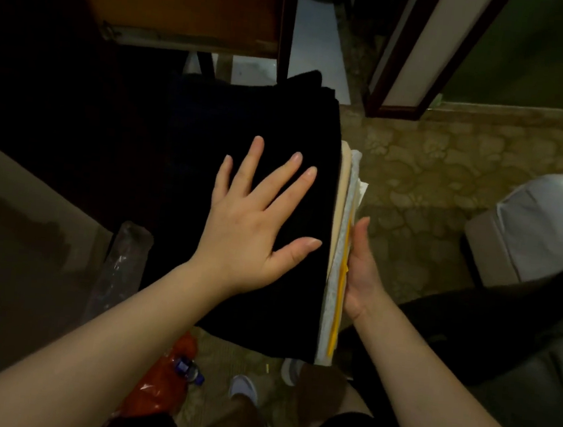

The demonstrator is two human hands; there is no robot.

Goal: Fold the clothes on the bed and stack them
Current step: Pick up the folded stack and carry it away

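A stack of folded clothes fills the middle of the head view, with a black folded garment (265, 115) on top. Beige, white (344, 226) and yellow layers show along the stack's right side. My left hand (259, 218) lies flat on the black garment, fingers spread and straight. My right hand (360, 269) presses edge-on against the right side of the stack, fingers straight, touching the white and yellow layers. What the stack stands on is hidden in the dark.
A bed corner with white sheets (547, 221) is at the right. An orange bag (160, 384) and a blue-capped bottle (189, 371) lie on the patterned carpet (432, 166) by my feet. A wooden door (177, 0) stands behind, a door frame (423, 48) at upper right.
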